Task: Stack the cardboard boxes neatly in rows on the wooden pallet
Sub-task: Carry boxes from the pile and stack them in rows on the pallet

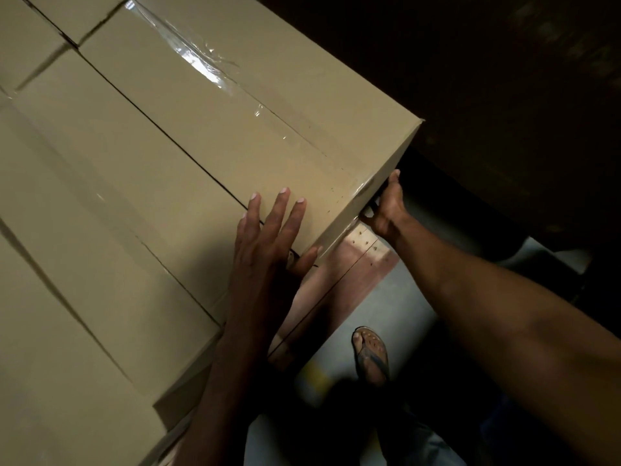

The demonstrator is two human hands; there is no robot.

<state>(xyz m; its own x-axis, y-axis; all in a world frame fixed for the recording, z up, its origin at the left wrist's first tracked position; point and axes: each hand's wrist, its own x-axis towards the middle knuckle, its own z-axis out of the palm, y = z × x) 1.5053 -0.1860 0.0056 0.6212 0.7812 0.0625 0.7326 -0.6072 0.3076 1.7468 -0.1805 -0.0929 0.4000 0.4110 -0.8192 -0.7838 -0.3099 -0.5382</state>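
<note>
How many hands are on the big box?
2. The left hand lies flat atop the cardboard box near its corner; the right hand touches its end face, fingers hidden.

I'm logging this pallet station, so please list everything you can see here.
Cardboard boxes: at least five, tan, packed side by side across left and centre.
Clear tape: one shiny strip, along the rightmost box's top.
Wooden pallet: one, reddish-brown, showing under that box's corner.
Floor: grey, lower centre.
Sandalled foot: one, on the floor.
Left hand: flat on the rightmost box's top.
Right hand: against that box's end; fingers hidden.
</note>
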